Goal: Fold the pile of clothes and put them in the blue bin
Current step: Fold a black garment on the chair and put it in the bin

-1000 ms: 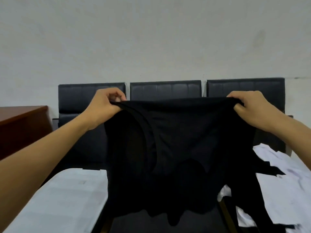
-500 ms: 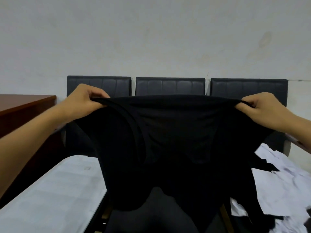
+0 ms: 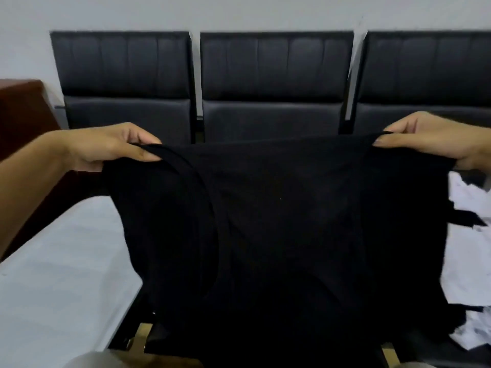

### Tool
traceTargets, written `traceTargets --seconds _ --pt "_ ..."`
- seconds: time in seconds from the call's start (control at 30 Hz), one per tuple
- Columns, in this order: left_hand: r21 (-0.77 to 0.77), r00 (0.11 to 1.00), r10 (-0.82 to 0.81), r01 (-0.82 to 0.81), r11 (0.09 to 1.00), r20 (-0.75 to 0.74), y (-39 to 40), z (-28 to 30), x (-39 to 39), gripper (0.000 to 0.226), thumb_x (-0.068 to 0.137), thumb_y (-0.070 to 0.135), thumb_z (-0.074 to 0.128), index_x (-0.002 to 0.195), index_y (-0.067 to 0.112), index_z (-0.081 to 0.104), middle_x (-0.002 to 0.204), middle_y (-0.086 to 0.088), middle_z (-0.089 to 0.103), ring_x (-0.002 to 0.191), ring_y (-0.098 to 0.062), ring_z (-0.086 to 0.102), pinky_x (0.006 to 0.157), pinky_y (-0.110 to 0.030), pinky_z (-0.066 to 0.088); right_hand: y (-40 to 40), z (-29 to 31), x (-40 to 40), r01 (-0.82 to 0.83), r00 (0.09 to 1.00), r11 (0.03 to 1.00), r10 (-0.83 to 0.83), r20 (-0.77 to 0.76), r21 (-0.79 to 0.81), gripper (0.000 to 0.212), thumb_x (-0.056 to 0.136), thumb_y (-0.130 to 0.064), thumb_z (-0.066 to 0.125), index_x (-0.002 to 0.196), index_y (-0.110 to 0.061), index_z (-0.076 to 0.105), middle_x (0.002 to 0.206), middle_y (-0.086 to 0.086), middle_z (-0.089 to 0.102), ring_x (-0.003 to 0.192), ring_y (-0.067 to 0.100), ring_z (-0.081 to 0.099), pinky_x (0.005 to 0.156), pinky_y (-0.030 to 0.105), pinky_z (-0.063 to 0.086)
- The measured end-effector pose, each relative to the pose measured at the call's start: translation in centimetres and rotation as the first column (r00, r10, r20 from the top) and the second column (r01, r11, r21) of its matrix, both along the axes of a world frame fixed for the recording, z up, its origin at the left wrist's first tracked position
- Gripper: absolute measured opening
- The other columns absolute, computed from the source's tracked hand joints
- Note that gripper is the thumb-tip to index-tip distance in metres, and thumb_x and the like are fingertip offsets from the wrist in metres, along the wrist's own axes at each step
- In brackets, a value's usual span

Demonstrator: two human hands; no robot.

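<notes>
The stretched black garment point(image 3: 279, 221) blocks the middle; the white surface point(image 3: 61, 274) left lies open.

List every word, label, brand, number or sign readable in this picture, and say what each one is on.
None can be read.
Black garment, held up by the left hand and right hand: no print or tag shows.
White clothes on the right: faint dark marks, too blurred to read.
Black seats, white surface, wall: no writing visible.
</notes>
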State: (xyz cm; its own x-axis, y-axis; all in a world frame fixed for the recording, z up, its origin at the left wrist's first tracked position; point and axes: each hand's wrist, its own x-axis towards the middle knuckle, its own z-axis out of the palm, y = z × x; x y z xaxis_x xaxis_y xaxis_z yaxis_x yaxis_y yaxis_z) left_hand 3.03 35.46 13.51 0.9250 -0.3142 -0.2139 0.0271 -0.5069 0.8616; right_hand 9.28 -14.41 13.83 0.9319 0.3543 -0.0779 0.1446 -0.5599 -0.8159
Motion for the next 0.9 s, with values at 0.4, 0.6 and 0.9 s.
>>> traceTargets --seconds 0.4,0.6,0.9 --pt "0.735 0.965 -0.140 -0.071 0.674 0.222 -0.4 -23.3 15.9 0.007 0.097 0.028 0.059 0.094 0.031 0.065 0.103 -0.002 0.069 0.102 -0.028 0.063 0.090 -0.044 0.050 3.3 -22.9 14.4 0.041 0.953 0.777 0.159 0.259 -0.629 0.029 0.098 -0.047 0.048 0.094 -0.021 0.060 0.088 0.007 0.064 0.088 0.034 0.061 0.070 0.039 0.043" --pt "0.606 0.853 -0.104 -0.273 0.747 0.512 0.2 -22.5 16.3 0.008 0.098 0.018 0.054 0.102 0.020 0.060 0.085 -0.004 0.063 0.079 -0.028 0.060 0.073 -0.042 0.049 3.6 -22.8 16.9 0.187 0.848 0.790 0.170 0.502 -0.584 0.031 0.100 -0.046 0.044 0.111 -0.020 0.055 0.096 0.018 0.065 0.092 0.043 0.061 0.074 0.047 0.047" --pt "0.558 0.792 -0.245 -0.141 0.818 0.559 -0.3 -22.9 4.9 0.026 0.088 0.023 0.067 0.113 0.027 0.060 0.092 0.009 0.066 0.079 -0.018 0.065 0.069 -0.030 0.049 2.1 -21.5 6.8 0.069 0.698 0.894 0.275 0.661 -0.444 0.054 0.094 -0.057 0.039 0.102 -0.009 0.061 0.081 0.012 0.069 0.068 0.033 0.067 0.058 0.032 0.046"
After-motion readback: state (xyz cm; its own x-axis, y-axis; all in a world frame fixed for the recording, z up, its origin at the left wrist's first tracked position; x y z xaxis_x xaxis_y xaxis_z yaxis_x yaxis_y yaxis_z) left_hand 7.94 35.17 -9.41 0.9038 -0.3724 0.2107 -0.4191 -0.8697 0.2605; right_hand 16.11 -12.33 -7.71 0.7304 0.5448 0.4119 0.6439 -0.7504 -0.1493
